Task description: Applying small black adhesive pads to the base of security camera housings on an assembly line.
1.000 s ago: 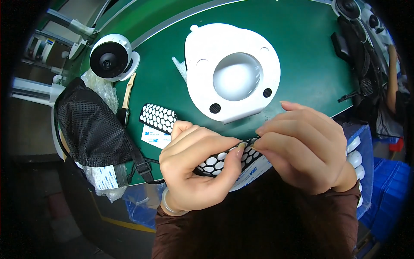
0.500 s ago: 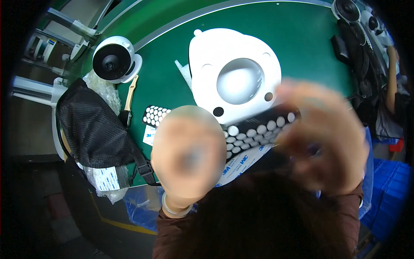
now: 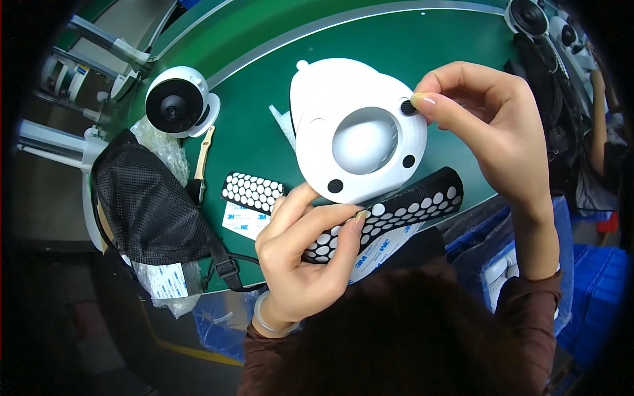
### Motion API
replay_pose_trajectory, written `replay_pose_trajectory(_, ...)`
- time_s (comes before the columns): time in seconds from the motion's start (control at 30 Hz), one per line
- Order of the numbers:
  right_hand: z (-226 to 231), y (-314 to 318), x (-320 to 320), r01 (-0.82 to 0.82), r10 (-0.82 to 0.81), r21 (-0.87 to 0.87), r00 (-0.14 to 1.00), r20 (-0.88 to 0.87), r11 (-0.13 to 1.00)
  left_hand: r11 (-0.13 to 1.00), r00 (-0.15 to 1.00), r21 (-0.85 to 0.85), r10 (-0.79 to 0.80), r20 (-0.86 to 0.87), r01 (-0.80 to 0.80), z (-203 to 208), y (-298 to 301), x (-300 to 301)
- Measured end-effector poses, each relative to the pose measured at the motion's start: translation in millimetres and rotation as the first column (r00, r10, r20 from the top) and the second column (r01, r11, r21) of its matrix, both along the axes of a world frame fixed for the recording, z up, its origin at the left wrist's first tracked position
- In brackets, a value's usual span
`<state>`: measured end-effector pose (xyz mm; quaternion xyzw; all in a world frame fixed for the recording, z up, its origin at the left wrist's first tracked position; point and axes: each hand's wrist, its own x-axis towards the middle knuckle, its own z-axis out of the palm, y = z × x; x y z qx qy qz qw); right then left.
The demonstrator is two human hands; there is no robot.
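Observation:
A white plastic housing (image 3: 343, 86) with a large round opening lies on the green table. Two black round pads sit on its face, one at the lower left (image 3: 335, 186) and one at the lower right (image 3: 409, 161). At its right edge, the thumb and forefinger of my right hand (image 3: 495, 119) pinch another black round pad (image 3: 408, 107) against the surface. Below the housing, my left hand (image 3: 300, 257) closes around a black sheet with rows of white dots (image 3: 409, 204), its thumb and forefinger meeting at the sheet's upper edge.
A smaller dotted sheet (image 3: 254, 190) lies left of the housing. Further left are a white camera (image 3: 175, 102), a beige-handled brush (image 3: 204, 155), a black mesh bag (image 3: 145, 204) and bubble wrap (image 3: 165, 148). Blue crates (image 3: 594, 297) stand at the right. Another person's arm (image 3: 598, 125) shows at far right.
Both hands were blurred before. My right hand has come to the housing's right edge with a pad, and my left has settled on the dotted sheet. The lower-right spot now shows a black pad.

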<state>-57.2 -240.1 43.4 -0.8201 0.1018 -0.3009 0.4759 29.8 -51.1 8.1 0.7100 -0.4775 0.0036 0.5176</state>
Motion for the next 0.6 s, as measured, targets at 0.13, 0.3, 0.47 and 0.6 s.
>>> replay_pose_trajectory(0.13, -2, 1, 1, 0.009, -0.009, -0.004, 1.000, 0.012, 1.000, 1.000, 1.000, -0.002, -0.001, 0.003, 0.001, 0, 0, 0)
replay_pose_trajectory(0.3, -1, 5, 3, 0.056, -0.054, -0.140, 0.998, 0.021, 0.988, 1.000, 1.000, 0.009, 0.003, -0.007, -0.003, -1, 1, 0)
replay_pose_trajectory(0.47, 4, 1, 4, 0.095, -0.108, -0.169, 0.992, -0.070, 0.981, 1.000, 0.998, 0.022, 0.015, -0.061, -0.013, 2, 2, -2)
replay_pose_trajectory(0.6, -2, 2, -1, 0.289, -0.221, -0.265, 0.941, 0.256, 0.920, 0.989, 0.989, 0.048, 0.140, 0.045, -0.142, 8, 15, -9)
